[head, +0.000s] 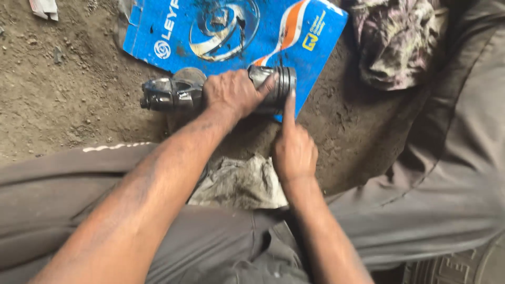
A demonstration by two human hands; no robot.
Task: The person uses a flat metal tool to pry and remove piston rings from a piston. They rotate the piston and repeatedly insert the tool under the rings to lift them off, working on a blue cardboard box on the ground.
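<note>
Above the grey trousers (221, 247), left hand (231, 93) clamps the greasy metal part (173, 94) steady; right hand (293, 152), holding nothing, fingers its ringed end.

Left hand (231, 93) clasps a greasy metal piston (221, 89) on blue cardboard (221, 31); right hand (293, 152) points a finger at it.

1. A blue flattened cardboard box (231, 31) is lying on the dirt floor (63, 89).
2. A grimy grey rag (242, 181) is resting near the grey trousers (421, 205).
3. A stained patterned cloth (394, 42) is sitting crumpled at upper right.
</note>
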